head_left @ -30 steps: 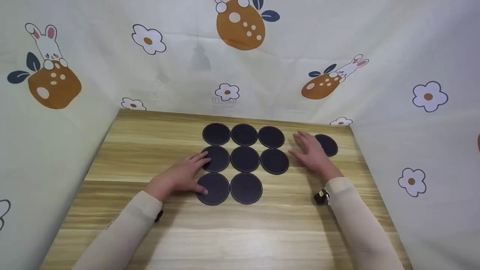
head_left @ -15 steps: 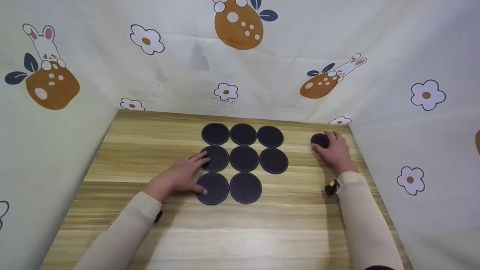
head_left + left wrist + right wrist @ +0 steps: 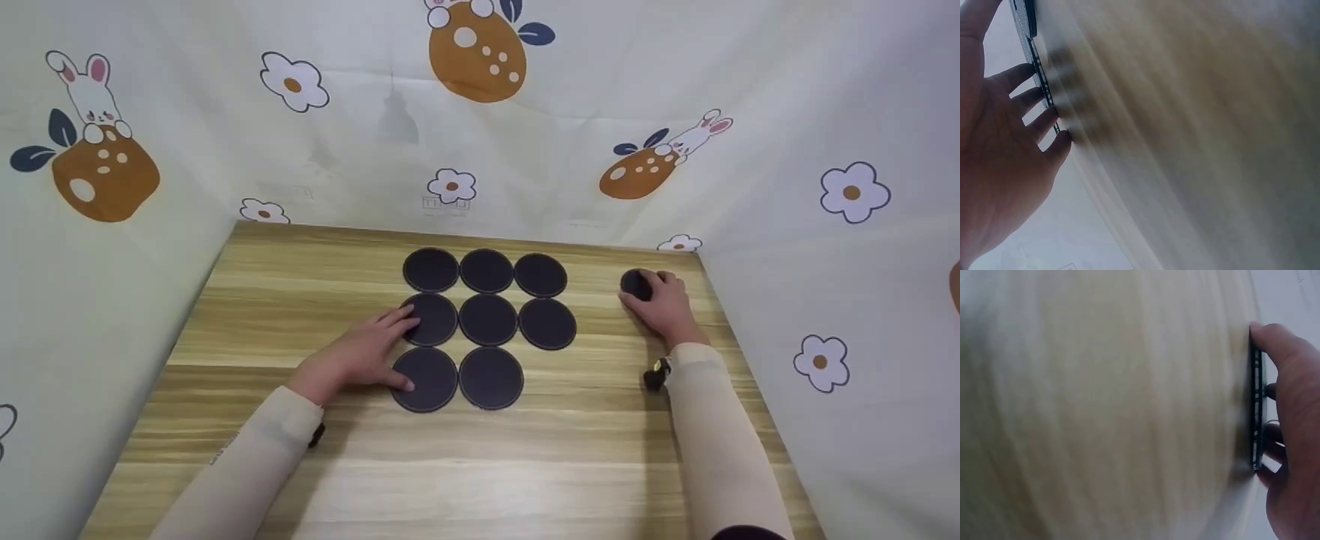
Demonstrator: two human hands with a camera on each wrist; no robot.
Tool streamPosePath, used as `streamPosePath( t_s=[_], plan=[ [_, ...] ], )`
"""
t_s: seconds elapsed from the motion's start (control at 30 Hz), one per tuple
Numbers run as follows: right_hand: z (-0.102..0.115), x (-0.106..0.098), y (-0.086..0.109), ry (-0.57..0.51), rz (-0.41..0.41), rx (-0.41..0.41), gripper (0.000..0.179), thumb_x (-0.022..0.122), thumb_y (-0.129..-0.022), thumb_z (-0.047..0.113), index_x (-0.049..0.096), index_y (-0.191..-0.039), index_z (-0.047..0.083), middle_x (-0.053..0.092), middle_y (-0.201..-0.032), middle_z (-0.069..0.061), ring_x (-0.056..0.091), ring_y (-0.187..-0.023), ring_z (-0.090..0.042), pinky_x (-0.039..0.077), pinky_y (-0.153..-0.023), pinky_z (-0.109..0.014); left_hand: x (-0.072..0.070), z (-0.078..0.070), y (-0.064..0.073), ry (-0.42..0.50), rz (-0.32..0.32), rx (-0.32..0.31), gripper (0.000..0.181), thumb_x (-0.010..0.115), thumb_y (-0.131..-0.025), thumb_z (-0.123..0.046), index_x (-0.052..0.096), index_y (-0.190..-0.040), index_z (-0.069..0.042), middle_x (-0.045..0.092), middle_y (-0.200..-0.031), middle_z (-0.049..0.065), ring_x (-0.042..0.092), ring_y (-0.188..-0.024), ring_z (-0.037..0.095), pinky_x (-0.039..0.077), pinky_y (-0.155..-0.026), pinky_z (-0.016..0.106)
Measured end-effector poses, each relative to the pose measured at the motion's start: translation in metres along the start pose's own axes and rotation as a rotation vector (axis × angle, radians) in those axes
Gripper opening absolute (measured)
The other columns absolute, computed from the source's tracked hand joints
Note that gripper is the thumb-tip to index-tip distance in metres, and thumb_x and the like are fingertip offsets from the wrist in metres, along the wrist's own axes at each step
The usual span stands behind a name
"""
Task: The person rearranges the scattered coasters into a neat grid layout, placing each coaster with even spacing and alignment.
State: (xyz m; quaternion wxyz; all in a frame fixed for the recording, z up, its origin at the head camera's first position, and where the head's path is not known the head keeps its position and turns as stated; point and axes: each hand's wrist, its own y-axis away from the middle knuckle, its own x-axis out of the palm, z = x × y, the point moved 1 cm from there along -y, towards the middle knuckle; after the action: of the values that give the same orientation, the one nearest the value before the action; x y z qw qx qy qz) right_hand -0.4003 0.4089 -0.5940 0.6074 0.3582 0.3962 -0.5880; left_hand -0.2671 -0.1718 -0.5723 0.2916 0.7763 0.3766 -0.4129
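Note:
Black round coasters with stitched rims lie flat in touching rows. My left hand (image 3: 358,349) rests spread at the left side of this group. Its fingertips touch the middle-left coaster (image 3: 436,321), and its thumb lies on the front-left coaster (image 3: 429,382). In the left wrist view the fingertips (image 3: 1060,140) meet the coasters' thin edge. Apart on the right, my right hand (image 3: 669,306) grips a single coaster (image 3: 634,285), partly hidden under the fingers. Seen edge-on in the right wrist view, that coaster (image 3: 1256,405) is held between thumb and fingers at opposite rims.
The back row holds three coasters, such as the back-right coaster (image 3: 541,275); the front row has two, including the front-middle coaster (image 3: 491,378). Printed cloth walls (image 3: 360,150) enclose the wooden table (image 3: 480,465) at the back and both sides.
My right hand has moved right from beside the coaster group to the separate coaster and taken hold of it, then shifted slightly left. The left hand has stayed put.

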Motion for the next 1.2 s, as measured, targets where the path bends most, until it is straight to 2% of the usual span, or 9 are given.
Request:
streamPosePath(
  t_s=[0.33,0.57,0.73,0.97,1.2],
  plan=[
    [-0.007,0.007,0.0,-0.014,-0.037,0.004,0.084,0.073,-0.102,0.058,0.05,-0.163,0.004,0.038,-0.161,-0.036,0.038,-0.143,-0.055,0.036,-0.117,-0.074,0.003,0.001,0.001,-0.001,0.006,-0.008,0.117,0.096,-0.081,-0.056,0.039,-0.171,-0.007,0.021,-0.183,0.014,0.021,-0.166,0.046,0.024,-0.13,0.067],
    [-0.001,0.008,-0.005,0.017,-0.035,0.001,0.081,0.079,-0.097,0.055,0.058,-0.154,0.002,0.044,-0.148,-0.037,0.041,-0.134,-0.054,0.036,-0.112,-0.072,0.002,0.0,0.002,-0.004,-0.003,-0.005,0.117,0.096,-0.081,-0.056,0.04,-0.17,-0.006,0.022,-0.182,0.016,0.023,-0.164,0.049,0.027,-0.129,0.069],
    [0.009,0.005,-0.002,-0.022,-0.016,-0.055,0.078,0.086,-0.093,0.053,0.064,-0.149,0.003,0.049,-0.143,-0.034,0.043,-0.131,-0.051,0.04,-0.11,-0.068,0.001,0.001,-0.001,-0.004,-0.001,-0.015,0.116,0.095,-0.081,-0.056,0.04,-0.171,-0.007,0.022,-0.183,0.015,0.022,-0.165,0.048,0.024,-0.129,0.069],
    [0.028,0.006,0.012,-0.091,-0.011,-0.181,0.076,0.092,-0.09,0.046,0.066,-0.147,0.002,0.052,-0.137,-0.031,0.047,-0.128,-0.048,0.041,-0.109,-0.063,0.001,0.001,-0.001,0.009,0.0,-0.018,0.118,0.096,-0.081,-0.055,0.038,-0.172,-0.008,0.021,-0.183,0.014,0.022,-0.165,0.05,0.026,-0.128,0.07],
    [0.049,0.012,0.026,-0.102,0.048,-0.25,0.078,0.094,-0.087,0.047,0.067,-0.149,0.007,0.05,-0.14,-0.027,0.046,-0.129,-0.044,0.043,-0.111,-0.06,0.001,0.0,0.0,0.014,-0.001,-0.018,0.118,0.097,-0.081,-0.055,0.039,-0.172,-0.007,0.021,-0.183,0.015,0.022,-0.165,0.05,0.024,-0.129,0.07]
  ],
)
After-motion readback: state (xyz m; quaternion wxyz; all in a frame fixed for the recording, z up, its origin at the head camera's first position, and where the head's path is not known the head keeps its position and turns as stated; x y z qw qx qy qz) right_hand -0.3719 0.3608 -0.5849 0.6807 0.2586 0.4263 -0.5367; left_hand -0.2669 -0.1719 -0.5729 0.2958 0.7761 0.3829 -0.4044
